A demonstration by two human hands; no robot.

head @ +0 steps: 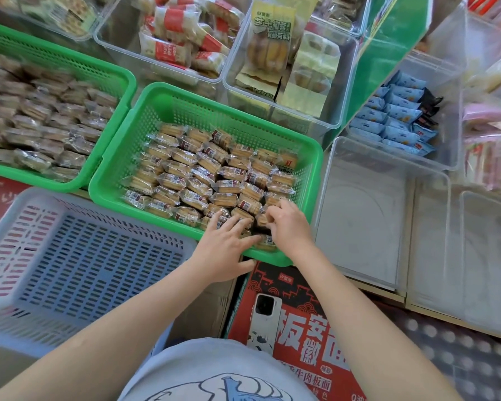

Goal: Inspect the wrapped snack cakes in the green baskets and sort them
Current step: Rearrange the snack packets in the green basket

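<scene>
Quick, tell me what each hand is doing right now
Left hand: open, fingers spread on the snack cakes.
Right hand: fingers curled, pinching one wrapped cake.

Bright, even light, soft shadows.
Wide-angle bending at the edges; the left basket (55, 65) and far right are blurred.

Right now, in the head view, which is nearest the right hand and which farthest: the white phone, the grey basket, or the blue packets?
1. White phone: lying on the red box, just below the right hand.
2. Grey basket: off to the left, past the left hand.
3. Blue packets: in a clear bin up to the right, farthest.
</scene>
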